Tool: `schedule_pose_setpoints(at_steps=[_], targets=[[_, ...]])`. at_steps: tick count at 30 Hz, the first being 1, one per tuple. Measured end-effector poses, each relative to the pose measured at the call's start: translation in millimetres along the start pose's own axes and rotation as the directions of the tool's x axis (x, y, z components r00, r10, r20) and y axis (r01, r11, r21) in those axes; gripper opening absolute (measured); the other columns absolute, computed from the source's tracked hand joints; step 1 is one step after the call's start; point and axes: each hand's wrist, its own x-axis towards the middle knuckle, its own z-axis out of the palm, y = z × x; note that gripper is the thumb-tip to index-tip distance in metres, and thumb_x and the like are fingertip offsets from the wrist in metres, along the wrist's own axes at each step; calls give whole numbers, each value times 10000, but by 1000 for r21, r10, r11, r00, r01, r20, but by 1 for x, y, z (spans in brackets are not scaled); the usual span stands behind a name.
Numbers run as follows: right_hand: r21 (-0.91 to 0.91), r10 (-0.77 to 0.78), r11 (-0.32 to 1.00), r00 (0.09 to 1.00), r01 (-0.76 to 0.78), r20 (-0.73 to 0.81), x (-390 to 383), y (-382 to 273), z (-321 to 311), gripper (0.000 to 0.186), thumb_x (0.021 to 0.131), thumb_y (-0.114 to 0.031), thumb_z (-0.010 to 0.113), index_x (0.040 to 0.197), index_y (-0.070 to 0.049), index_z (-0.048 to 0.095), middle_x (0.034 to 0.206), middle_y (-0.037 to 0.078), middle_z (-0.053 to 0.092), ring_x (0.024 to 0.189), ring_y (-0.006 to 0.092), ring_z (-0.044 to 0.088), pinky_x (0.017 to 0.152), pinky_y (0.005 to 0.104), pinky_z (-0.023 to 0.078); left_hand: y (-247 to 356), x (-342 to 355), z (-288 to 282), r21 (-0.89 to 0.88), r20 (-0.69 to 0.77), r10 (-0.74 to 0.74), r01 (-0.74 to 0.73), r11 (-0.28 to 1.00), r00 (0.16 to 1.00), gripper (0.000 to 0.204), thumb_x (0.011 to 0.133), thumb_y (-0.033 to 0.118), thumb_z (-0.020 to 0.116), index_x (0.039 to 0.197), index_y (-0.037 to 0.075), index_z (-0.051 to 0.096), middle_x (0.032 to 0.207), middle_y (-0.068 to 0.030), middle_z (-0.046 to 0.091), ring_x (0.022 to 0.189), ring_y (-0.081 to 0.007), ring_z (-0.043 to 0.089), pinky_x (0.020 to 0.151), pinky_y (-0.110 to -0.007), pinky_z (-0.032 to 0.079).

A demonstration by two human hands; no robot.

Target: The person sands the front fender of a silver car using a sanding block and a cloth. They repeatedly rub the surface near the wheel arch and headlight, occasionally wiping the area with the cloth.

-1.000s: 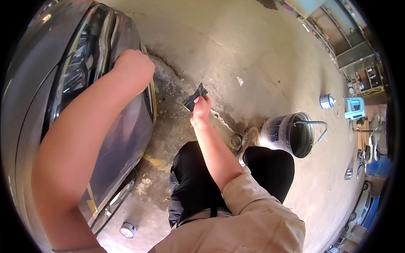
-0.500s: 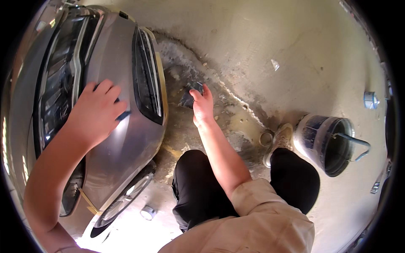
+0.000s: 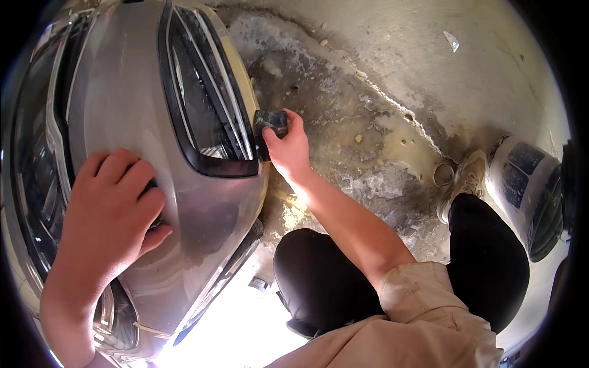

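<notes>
My left hand (image 3: 113,211) lies over the grey painted car body panel (image 3: 116,73), its fingers bent round a dark pad (image 3: 156,216) that is mostly hidden beneath them. At the panel's right edge, my right hand (image 3: 289,147) pinches a dark, flat sheet (image 3: 271,122), which looks like sandpaper, between thumb and fingers. That sheet is beside the lower corner of a black-framed lamp or grille inset (image 3: 205,92). Yellowish masking tape (image 3: 236,61) runs along the edge there. Dull, smeared patches mark the paint below the inset.
A white and dark blue bucket (image 3: 521,178) stands at the right by my shoe (image 3: 469,178). Close to the shoe lies a small ring (image 3: 443,174). The stained concrete floor (image 3: 362,141) has a crack line and a pale scrap (image 3: 451,41). Strong light glares near my knee.
My view has shifted closer to the car. My right hand has brought the dark sheet over to the panel's edge by the inset. My left hand has slid lower on the panel.
</notes>
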Motion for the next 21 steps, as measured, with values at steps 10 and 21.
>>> schedule_pose_setpoints(at_steps=[10,21], targets=[[-249,96,964,995,-96,-10,2,8,8,766,832,-423,821,1301,95,506,1099,235,712,1017,333,707,881,389,541,-6,-1,16,135,-148,-7,27,990,989,191,634,163,798,652,120,613,759,-13,548,843,-225,570,732,-370,480],[-177,-37,984,992,14,-124,3,-4,15,685,826,-377,816,1212,87,494,1018,263,698,951,367,707,846,407,545,-8,25,18,201,-51,-94,102,974,994,90,718,187,747,673,132,692,744,6,608,851,-181,604,719,-338,489]])
